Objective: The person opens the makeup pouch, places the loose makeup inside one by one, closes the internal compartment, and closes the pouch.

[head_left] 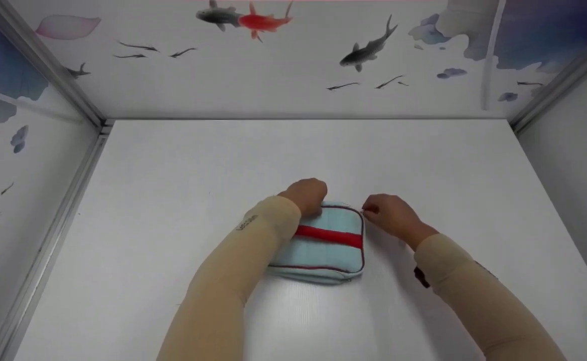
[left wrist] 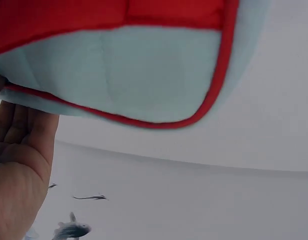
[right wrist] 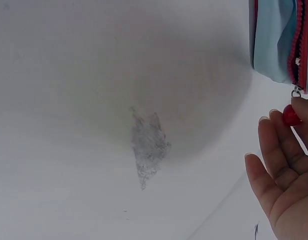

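Observation:
A light blue zip pouch (head_left: 328, 257) with a red stripe and red piping lies on the white table. My left hand (head_left: 306, 195) grips its far edge, the thumb over the top and the fingers behind; part of this hand is cut off in the left wrist view. At the far right corner, my right hand (head_left: 391, 214) pinches the red zipper pull (right wrist: 292, 116) between thumb and fingers. In the right wrist view the zipper (right wrist: 298, 50) is parted a little along the pouch's side. What lies inside the pouch is hidden.
The white tabletop (head_left: 173, 165) spreads around the pouch. A back wall (head_left: 293, 85) printed with fish closes off the far side, and printed panels with metal rails stand at left and right. A grey worn patch (right wrist: 150, 145) marks the surface in the right wrist view.

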`<state>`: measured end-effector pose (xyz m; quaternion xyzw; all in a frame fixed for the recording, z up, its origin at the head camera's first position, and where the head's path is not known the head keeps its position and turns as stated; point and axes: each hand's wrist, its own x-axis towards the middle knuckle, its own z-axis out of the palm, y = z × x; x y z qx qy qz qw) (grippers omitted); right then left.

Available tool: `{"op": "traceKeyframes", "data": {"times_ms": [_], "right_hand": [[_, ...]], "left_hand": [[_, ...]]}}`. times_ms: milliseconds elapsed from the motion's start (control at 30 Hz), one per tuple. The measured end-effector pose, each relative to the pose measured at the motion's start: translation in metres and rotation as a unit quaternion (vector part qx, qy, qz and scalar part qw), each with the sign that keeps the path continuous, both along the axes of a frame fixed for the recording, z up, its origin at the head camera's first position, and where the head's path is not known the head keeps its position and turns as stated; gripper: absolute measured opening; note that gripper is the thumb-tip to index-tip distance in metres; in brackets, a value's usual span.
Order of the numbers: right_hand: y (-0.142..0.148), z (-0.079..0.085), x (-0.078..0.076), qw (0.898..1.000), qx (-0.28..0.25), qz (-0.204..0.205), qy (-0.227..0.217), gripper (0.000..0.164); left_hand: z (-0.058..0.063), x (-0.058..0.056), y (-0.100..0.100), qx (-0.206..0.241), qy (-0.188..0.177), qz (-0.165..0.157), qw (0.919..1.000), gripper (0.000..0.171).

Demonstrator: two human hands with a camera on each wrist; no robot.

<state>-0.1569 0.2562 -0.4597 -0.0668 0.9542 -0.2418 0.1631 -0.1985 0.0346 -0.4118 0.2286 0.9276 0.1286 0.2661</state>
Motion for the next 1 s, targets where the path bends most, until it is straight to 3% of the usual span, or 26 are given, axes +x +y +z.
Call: {"op": "traceKeyframes", "data": {"times_ms": [167,333,600,733,1000], "right_hand": [[-0.002,0.001,-0.004,1.0,0.0,0.004,0.006,0.017],[-0.004,0.0,-0.006,1.0,-0.005,0.012,0.016,0.015],[-0.004,0.004,-0.008,0.999,-0.012,0.018,0.025,0.014],[-0.003,0.006,-0.008,1.0,-0.009,0.008,0.014,0.015],[0.0,0.007,-0.005,1.0,0.004,0.0,0.001,0.017]], "left_hand": [[0.003,0.004,-0.003,-0.021,-0.03,-0.006,0.9993,0.01],[0.0,0.007,-0.007,-0.013,-0.045,0.004,0.9989,0.008],[-0.007,0.009,-0.018,0.033,0.004,0.04,0.9987,0.013],[-0.011,0.008,-0.022,0.059,0.015,0.078,0.9951,0.016],[-0.014,0.006,-0.028,0.078,0.043,0.125,0.9882,0.009]]}}
